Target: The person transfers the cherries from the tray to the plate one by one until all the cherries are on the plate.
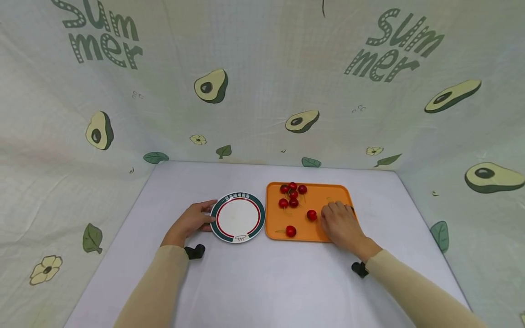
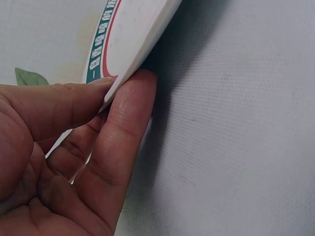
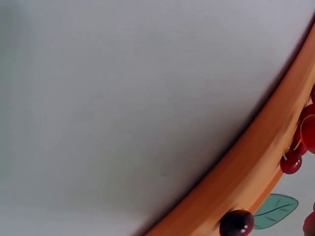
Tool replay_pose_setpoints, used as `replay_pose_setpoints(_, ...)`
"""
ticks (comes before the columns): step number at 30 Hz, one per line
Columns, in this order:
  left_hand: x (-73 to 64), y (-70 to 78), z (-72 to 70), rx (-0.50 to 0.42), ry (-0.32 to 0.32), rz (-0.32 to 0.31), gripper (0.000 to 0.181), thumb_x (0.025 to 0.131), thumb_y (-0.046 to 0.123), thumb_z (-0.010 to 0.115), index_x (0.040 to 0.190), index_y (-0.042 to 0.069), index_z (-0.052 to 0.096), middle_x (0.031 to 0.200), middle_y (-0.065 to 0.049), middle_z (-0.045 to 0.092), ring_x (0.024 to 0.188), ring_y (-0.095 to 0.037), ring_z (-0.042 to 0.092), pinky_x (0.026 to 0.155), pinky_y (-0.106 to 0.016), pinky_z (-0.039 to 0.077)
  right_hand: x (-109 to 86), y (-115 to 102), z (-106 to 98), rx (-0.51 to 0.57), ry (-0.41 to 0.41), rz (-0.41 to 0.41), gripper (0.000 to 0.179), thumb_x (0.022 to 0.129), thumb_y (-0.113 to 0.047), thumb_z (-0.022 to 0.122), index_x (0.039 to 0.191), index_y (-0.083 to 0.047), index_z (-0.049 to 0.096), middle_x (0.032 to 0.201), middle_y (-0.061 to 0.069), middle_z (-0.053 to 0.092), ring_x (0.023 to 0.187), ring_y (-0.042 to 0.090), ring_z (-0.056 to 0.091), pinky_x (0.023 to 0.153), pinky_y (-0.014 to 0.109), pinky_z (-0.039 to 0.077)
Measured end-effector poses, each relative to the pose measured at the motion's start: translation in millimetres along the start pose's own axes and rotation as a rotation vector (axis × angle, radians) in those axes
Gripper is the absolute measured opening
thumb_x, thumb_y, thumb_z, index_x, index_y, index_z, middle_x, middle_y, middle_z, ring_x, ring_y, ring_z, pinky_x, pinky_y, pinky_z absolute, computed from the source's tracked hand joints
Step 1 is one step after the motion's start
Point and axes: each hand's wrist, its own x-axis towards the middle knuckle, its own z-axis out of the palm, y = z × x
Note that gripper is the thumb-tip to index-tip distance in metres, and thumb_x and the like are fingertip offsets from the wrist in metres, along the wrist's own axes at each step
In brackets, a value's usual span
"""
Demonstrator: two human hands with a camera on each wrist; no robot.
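My left hand (image 1: 194, 219) pinches the left rim of a white plate (image 1: 238, 218) with a green and red border. In the left wrist view the thumb lies on the upper face of the plate (image 2: 135, 37), a finger is beneath it, and the plate looks tilted. My right hand (image 1: 341, 226) is over the right part of an orange tray (image 1: 303, 238), fingers bent down. A thin stem (image 1: 329, 199) shows just beyond its knuckles; I cannot tell whether the fingers hold a cherry. A lone cherry (image 1: 311, 215) lies just left of that hand, and another cherry (image 1: 290, 231) sits near the front edge.
Several more cherries (image 1: 293, 203) with stems are grouped at the tray's back left. The plate stands close beside the tray's left edge. A white-covered table (image 1: 262, 282) extends around both, and a printed cloth (image 1: 254, 68) hangs behind and at the sides.
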Motion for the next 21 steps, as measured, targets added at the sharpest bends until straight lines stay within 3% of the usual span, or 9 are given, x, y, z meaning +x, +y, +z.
replay_pose_setpoints(8,-0.5,1.1,0.2,0.012,0.006,-0.014,0.072,0.097,-0.002,0.068,0.162,0.018,0.044,0.153,-0.022,0.046,0.086,-0.019,0.068,0.074,-0.029,0.064,17.1,-7,-4,0.003,-0.030,0.014,0.015,0.096,-0.018,0.076,0.096,-0.008,0.064,0.084,0.004,0.051,0.085,0.027,0.047,0.075,0.037,0.036)
replay_pose_setpoints(21,1.0,-1.1,0.4,-0.012,0.009,0.006,0.071,0.097,-0.003,0.068,0.161,0.018,0.046,0.152,-0.021,0.047,0.085,-0.019,0.069,0.074,-0.030,0.064,51.4,-26,-11,-0.035,-0.012,-0.054,0.016,0.099,-0.020,0.071,0.099,-0.006,0.063,0.086,0.006,0.052,0.085,0.026,0.046,0.074,0.036,0.034)
